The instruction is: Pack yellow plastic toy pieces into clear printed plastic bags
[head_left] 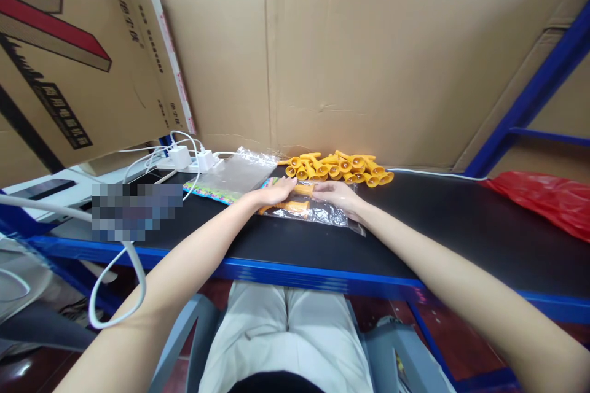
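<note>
A clear plastic bag lies flat on the black tabletop in front of me. One yellow horn-shaped piece shows inside the bag, near its middle. My left hand rests on the bag's left part, fingers stretched out over its printed top end. From the right, my right hand reaches over the bag, its fingers closed at the end of another yellow horn-shaped piece. Whether that piece is fully inside the bag is hard to see. Behind both hands lies a pile of yellow horn-shaped pieces with flared ends.
More clear bags with a printed strip lie left of my hands. White chargers and cables sit further left, beside a blurred-out patch. A red plastic bag lies at the right. Cardboard walls the back; a blue frame edges the table.
</note>
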Motion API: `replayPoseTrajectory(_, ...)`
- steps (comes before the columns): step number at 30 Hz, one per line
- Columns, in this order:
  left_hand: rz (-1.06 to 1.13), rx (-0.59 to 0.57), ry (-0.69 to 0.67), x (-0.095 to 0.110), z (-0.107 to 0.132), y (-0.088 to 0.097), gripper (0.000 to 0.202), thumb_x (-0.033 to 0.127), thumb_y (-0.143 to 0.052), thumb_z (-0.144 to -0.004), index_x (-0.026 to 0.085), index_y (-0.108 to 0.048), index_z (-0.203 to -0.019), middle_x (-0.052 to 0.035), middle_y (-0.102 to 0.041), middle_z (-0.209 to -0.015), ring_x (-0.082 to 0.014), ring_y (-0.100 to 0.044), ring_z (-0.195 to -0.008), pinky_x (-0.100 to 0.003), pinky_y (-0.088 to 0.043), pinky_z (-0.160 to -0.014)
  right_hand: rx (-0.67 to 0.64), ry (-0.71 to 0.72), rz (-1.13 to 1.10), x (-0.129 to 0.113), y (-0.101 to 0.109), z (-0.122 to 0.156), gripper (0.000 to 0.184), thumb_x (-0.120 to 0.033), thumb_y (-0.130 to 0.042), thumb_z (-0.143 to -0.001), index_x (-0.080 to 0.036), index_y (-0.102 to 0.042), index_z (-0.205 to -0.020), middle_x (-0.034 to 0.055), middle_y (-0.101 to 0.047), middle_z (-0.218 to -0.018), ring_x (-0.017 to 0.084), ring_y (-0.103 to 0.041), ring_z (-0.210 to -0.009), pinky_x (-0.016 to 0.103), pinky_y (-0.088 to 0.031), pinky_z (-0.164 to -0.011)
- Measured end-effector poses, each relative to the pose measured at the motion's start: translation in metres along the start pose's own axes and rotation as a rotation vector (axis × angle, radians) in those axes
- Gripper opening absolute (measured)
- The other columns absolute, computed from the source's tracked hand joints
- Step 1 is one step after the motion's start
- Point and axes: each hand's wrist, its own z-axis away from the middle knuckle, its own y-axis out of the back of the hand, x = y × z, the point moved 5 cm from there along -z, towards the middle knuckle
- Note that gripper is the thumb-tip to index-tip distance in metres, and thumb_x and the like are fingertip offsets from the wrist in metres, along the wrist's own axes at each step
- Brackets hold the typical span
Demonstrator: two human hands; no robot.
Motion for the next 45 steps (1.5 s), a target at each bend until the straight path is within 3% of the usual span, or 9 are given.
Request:
replayPoseTrajectory(4, -0.025, 0.003, 0.006, 0.002, -0.003, -0.006, 0.071, 0.054, 0.003, -0.085, 0.015, -0.013, -0.142, -0.0035, -0.006, -0.149, -0.0189, 0.001, -0.137, -0.044, 0.000, -0.109, -0.082, -0.027, -0.050, -0.006, 0.003, 0.002, 0.020, -0.017, -0.069, -0.066, -0.014, -0.063, -0.085, 0.0084, -0.067, -0.093, 0.015, -0.064, -0.083, 0.034, -0.049, -0.087)
replayPoseTrajectory(7, -0.063, 0.004, 0.011, -0.002, -0.007, -0.009, 0.074, 0.055, 0.004, -0.084, 0.013, -0.011, -0.142, -0.0044, -0.003, -0.149, -0.0190, 0.003, -0.137, -0.045, 0.001, -0.109, -0.089, -0.055, 0.033, -0.013, 0.017, -0.002, 0.021, -0.017, -0.070, -0.064, -0.015, -0.065, -0.084, 0.0079, -0.067, -0.093, 0.015, -0.063, -0.086, 0.031, -0.048, -0.088)
replayPoseTrajectory(15, -0.093, 0.006, 0.035, -0.013, -0.012, -0.010, 0.076, 0.060, 0.006, -0.082, 0.017, -0.008, -0.143, -0.0022, 0.000, -0.149, -0.0195, 0.005, -0.136, -0.046, -0.001, -0.110, 0.123, -0.001, 0.262, -0.052, 0.071, -0.021, 0.010, -0.022, -0.059, -0.073, -0.014, -0.060, -0.067, 0.0084, -0.066, -0.075, 0.011, -0.059, -0.056, 0.026, -0.050, -0.057)
replayPoseTrajectory(22, -0.072, -0.001, 0.036, -0.011, -0.010, -0.008, 0.079, 0.063, 0.006, -0.081, 0.016, -0.007, -0.143, -0.0037, 0.002, -0.149, -0.0207, 0.005, -0.136, -0.047, -0.001, -0.109, 0.309, 0.113, 0.447, -0.073, 0.082, -0.032, 0.012, -0.022, -0.054, -0.074, -0.013, -0.061, -0.074, 0.0090, -0.065, -0.074, 0.015, -0.059, -0.059, 0.030, -0.048, -0.060)
replayPoseTrajectory(27, -0.066, -0.004, 0.032, -0.011, -0.010, -0.009, 0.079, 0.063, 0.006, -0.081, 0.016, -0.006, -0.143, -0.0037, 0.001, -0.149, -0.0197, 0.005, -0.136, -0.046, -0.001, -0.109, 0.385, 0.315, 0.728, -0.078, 0.070, -0.059, 0.022, -0.020, -0.054, -0.074, -0.010, -0.064, -0.091, 0.0111, -0.065, -0.092, 0.019, -0.060, -0.085, 0.032, -0.046, -0.081)
replayPoseTrajectory(32, -0.062, -0.011, 0.047, -0.009, -0.008, -0.008, 0.078, 0.061, 0.007, -0.081, 0.015, -0.006, -0.143, -0.0038, 0.002, -0.149, -0.0200, 0.007, -0.136, -0.047, 0.001, -0.109, 0.292, 0.410, 0.885, -0.077, 0.043, -0.087, 0.036, -0.025, -0.055, -0.077, -0.011, -0.059, -0.110, 0.0137, -0.059, -0.112, 0.021, -0.055, -0.102, 0.033, -0.041, -0.091)
replayPoseTrajectory(40, -0.058, -0.010, 0.046, -0.006, -0.006, -0.007, 0.078, 0.061, 0.005, -0.082, 0.015, -0.004, -0.143, -0.0032, 0.004, -0.148, -0.0201, 0.007, -0.136, -0.048, 0.001, -0.109, -0.023, 0.382, 1.041, -0.079, -0.016, -0.109, 0.056, -0.037, -0.061, -0.073, -0.023, -0.049, -0.126, 0.0100, -0.047, -0.130, 0.027, -0.046, -0.117, 0.040, -0.035, -0.097)
replayPoseTrajectory(43, -0.060, -0.014, 0.051, -0.006, -0.005, -0.007, 0.078, 0.061, 0.005, -0.082, 0.014, -0.005, -0.143, -0.0037, 0.003, -0.149, -0.0204, 0.006, -0.136, -0.048, 0.001, -0.109, -0.120, 0.317, 1.178, -0.071, -0.033, -0.115, 0.054, -0.041, -0.059, -0.074, -0.026, -0.049, -0.125, 0.0079, -0.050, -0.129, 0.027, -0.047, -0.115, 0.041, -0.036, -0.094)
replayPoseTrajectory(45, -0.059, -0.012, 0.051, -0.005, -0.005, -0.006, 0.078, 0.061, 0.005, -0.082, 0.014, -0.006, -0.143, -0.0038, 0.002, -0.149, -0.0203, 0.005, -0.136, -0.048, 0.001, -0.109, -0.117, 0.267, 1.299, -0.063, -0.038, -0.117, 0.049, -0.041, -0.057, -0.075, -0.025, -0.051, -0.121, 0.0090, -0.055, -0.123, 0.028, -0.051, -0.111, 0.042, -0.037, -0.091)
